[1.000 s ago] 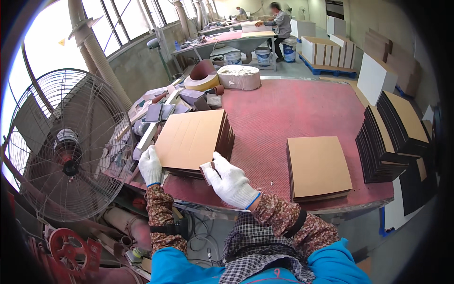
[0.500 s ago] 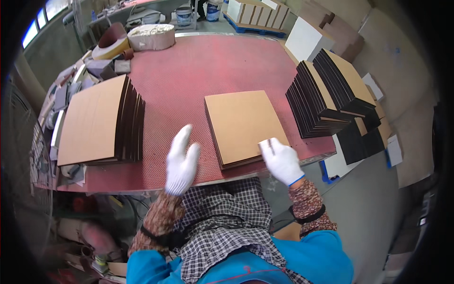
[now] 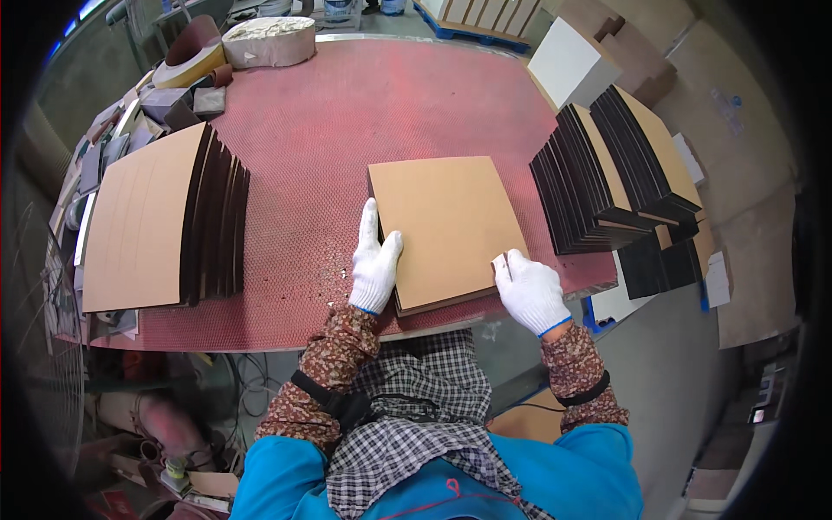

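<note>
A small stack of square brown sheets [image 3: 446,227] lies near the front edge of the red table [image 3: 347,130]. My left hand [image 3: 374,260], in a white glove, rests flat against the stack's left edge with fingers together. On the stack's near right corner sits my right hand [image 3: 529,290], also gloved, its fingertips touching the top sheet. Neither hand has lifted a sheet.
A fanned pile of brown sheets with dark edges [image 3: 165,217] lies at the left. Leaning dark-edged stacks [image 3: 615,173] stand at the right, with white and brown boards [image 3: 581,65] behind. Sanding rolls [image 3: 269,39] and small blocks sit at the table's far left corner.
My view has swung from the left pile to the small stack. Both hands have left the left pile and come down onto the small stack's left edge and near right corner.
</note>
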Available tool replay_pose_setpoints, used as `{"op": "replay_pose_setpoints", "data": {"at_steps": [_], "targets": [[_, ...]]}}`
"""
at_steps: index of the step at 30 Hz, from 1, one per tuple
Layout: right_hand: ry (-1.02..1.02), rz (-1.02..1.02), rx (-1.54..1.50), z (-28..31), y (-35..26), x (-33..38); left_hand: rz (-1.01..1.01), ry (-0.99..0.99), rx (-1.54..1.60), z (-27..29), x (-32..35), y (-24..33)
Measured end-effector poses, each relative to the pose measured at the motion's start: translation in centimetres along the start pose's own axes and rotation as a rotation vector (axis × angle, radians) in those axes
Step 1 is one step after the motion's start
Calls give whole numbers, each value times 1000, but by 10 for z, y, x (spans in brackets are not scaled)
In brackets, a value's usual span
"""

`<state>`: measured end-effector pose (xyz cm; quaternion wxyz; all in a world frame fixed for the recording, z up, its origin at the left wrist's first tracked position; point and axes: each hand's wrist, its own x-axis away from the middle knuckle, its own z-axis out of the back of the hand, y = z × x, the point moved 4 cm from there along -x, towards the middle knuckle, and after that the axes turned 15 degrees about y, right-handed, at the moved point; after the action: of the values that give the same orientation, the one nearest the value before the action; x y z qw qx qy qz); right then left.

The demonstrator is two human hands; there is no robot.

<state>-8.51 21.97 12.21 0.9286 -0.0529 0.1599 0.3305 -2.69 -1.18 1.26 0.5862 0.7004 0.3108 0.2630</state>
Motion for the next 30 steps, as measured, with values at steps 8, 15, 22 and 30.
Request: {"op": "replay_pose_setpoints", "data": {"at_steps": [8,15,22,30], "targets": [[22,-74,-52,-36,5,-62,-131,-29,19,7,2,-4],[76,-35,-39,-71,12,-141,-141,-47,-20,8,3,3],[148,55,-122,-72,14,-128,-172,-38,-90,8,0,3],[-127,-94,-64,-6,2,-18,-138,-25,-26,10,1,4]]}}
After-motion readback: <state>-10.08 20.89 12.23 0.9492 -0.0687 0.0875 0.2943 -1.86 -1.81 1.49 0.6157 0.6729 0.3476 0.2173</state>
